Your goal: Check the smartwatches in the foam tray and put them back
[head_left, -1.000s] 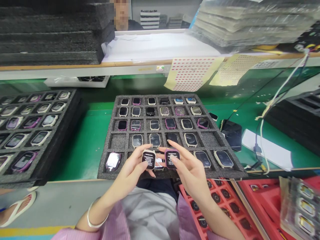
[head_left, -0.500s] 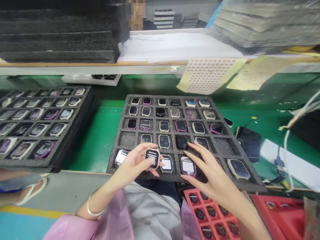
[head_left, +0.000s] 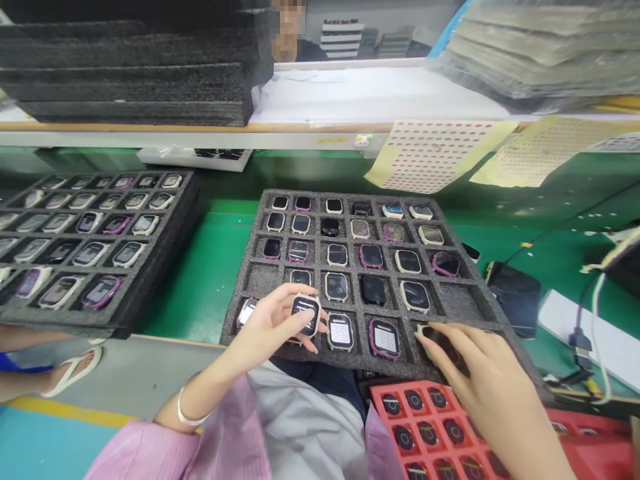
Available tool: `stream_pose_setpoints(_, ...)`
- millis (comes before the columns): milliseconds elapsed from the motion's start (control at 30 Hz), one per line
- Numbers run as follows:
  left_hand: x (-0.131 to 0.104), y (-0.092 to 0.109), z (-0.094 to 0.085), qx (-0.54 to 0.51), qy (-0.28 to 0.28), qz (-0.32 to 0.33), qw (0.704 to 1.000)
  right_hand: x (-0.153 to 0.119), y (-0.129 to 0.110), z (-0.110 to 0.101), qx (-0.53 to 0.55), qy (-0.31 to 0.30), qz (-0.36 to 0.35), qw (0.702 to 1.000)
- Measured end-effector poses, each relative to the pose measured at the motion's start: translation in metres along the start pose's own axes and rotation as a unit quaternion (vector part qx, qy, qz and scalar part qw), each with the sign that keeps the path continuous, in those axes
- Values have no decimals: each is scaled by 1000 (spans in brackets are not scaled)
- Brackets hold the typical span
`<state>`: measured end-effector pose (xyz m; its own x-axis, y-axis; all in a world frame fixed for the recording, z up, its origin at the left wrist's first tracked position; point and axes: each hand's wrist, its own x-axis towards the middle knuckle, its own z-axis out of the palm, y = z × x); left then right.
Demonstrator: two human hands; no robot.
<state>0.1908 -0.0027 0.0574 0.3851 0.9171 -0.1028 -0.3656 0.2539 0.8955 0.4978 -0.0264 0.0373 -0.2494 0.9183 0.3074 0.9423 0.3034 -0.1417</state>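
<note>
My left hand (head_left: 283, 321) holds a smartwatch head (head_left: 306, 315) without a strap, in a pale case with its screen lit, and the thumb lies on the glass. My right hand (head_left: 473, 363) is at the front right of the black foam tray (head_left: 263, 280), its fingers curled over the edges of another smartwatch head (head_left: 445, 343) in its slot, partly hidden by the hand. Between the hands, a pale watch (head_left: 341, 331) and a purple-rimmed watch (head_left: 385, 339) lie in the front row with lit screens.
A second foam tray of watches (head_left: 125, 293) stands on the left. Below my right arm is a red tray (head_left: 415, 420) with round black parts. A cable (head_left: 595, 333) and a dark pouch (head_left: 513, 290) lie right. A shelf with stacked foam (head_left: 125, 73) runs behind; a person is beyond.
My right hand has moved right, from over the purple-rimmed watch to the watch in the neighbouring slot. The left hand still holds its watch, its thumb slightly higher on the screen.
</note>
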Motion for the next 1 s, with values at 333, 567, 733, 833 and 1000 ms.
stream_pose_setpoints(333,-5,6,-39,334,78,74,936,-3,5,-2,188,1,92,978)
stream_pose_setpoints(567,8,28,-67,707,58,146,690,-7,-12,-22,408,100,290,860)
stream_pose_setpoints(733,36,19,-27,782,6,159,603,7,-26,-33,603,31,297,739)
stream_pose_setpoints(833,50,11,-11,830,-2,108,547,17,-34,-31,682,-25,260,683)
stream_pose_setpoints(1000,56,11,-12,828,9,91,553,26,-48,-22,700,-63,215,678)
